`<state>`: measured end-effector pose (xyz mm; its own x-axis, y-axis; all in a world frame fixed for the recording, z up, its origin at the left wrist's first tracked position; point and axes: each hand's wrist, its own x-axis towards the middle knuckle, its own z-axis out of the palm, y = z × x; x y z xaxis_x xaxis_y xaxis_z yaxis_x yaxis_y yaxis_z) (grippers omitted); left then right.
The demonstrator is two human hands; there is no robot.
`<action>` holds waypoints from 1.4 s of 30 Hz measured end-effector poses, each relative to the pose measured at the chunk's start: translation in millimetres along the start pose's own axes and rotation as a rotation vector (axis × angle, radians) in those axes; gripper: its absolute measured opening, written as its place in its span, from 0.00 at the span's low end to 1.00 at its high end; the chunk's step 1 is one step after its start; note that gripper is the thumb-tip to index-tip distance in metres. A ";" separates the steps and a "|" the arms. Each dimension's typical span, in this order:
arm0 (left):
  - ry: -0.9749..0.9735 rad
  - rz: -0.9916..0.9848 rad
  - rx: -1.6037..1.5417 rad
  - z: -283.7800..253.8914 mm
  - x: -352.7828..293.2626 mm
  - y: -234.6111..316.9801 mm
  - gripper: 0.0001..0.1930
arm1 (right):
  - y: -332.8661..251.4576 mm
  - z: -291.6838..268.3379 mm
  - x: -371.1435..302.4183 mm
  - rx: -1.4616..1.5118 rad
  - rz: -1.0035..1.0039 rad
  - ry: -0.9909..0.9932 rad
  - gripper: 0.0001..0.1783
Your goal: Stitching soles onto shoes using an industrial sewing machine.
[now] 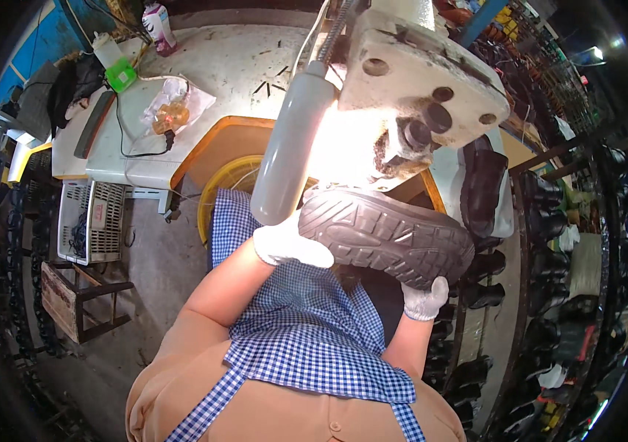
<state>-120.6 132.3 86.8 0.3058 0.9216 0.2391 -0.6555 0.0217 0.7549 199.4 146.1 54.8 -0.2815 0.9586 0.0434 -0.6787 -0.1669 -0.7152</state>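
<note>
A dark brown shoe point(391, 232) is held sideways in front of me, its thick treaded sole facing up toward me. My left hand point(292, 243), in a white glove, grips the shoe's left end, thumb along the sole's near edge. At the right end, my gloved right hand point(426, 297) holds the shoe from below, thumb against the sole and the other fingers hidden. The shoe's far side is close under the head of a white machine point(424, 81); whether they touch I cannot tell. A grey cylindrical lamp point(293, 144) hangs just above my left hand, and bright light falls behind it.
A pale worktable point(233, 66) curves around the machine. On it are a green-based bottle point(119, 74), a pink-and-white bottle point(158, 28) and a plastic bag point(174, 110). Another dark shoe point(482, 184) lies right. A white crate point(92, 221) and wooden stool point(78, 298) stand left; racks of shoes point(542, 258) line the right.
</note>
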 end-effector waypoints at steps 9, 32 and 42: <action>0.184 -0.123 0.034 27.5 -19.5 -6.9 0.52 | -2.9 11.5 8.5 0.071 0.086 0.124 0.40; 0.202 0.190 -0.064 -20.2 -60.4 16.9 0.31 | 22.9 68.7 15.4 -0.078 0.129 -0.009 0.42; 0.449 0.170 -0.537 -58.7 -121.2 18.5 0.43 | 75.2 115.4 44.8 -0.325 0.106 -0.329 0.44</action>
<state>-210.3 43.8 35.9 -0.0686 0.9970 -0.0351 -0.9532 -0.0551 0.2971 57.5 149.9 83.6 -0.5733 0.8074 0.1395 -0.4019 -0.1287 -0.9066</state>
